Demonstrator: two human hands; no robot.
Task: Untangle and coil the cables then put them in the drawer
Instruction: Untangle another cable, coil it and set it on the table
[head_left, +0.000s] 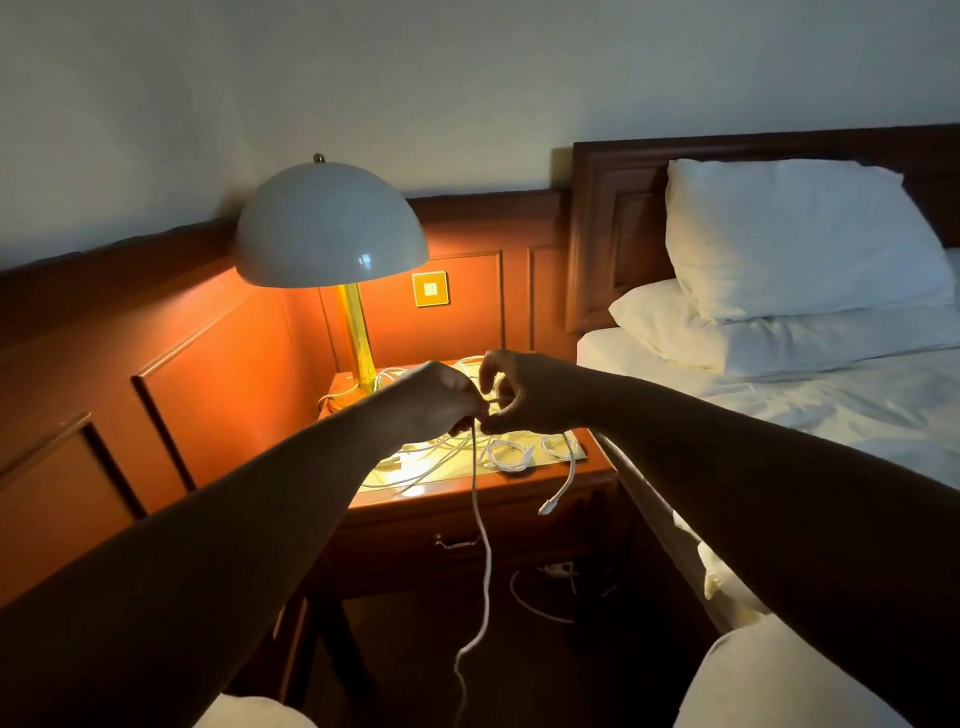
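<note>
Above the wooden nightstand (597, 470) my left hand (434, 400) and my right hand (524, 392) meet, both pinching the same white cable (483, 540). Its long end hangs from my left fingers down past the drawer front toward the floor. A second white cable end (563, 480) with a plug droops over the nightstand's front right edge. Several more white cables (511, 454) lie tangled on the lit top behind my hands. The drawer (519, 543), with a metal handle (457, 543), sits closed under the top.
A domed white lamp (330, 223) on a yellow stem stands at the nightstand's back left, lit. A bed with white pillows (795, 239) lies close on the right. A power strip (558, 569) and cord lie on the floor under the nightstand. Wood panelling runs along the wall.
</note>
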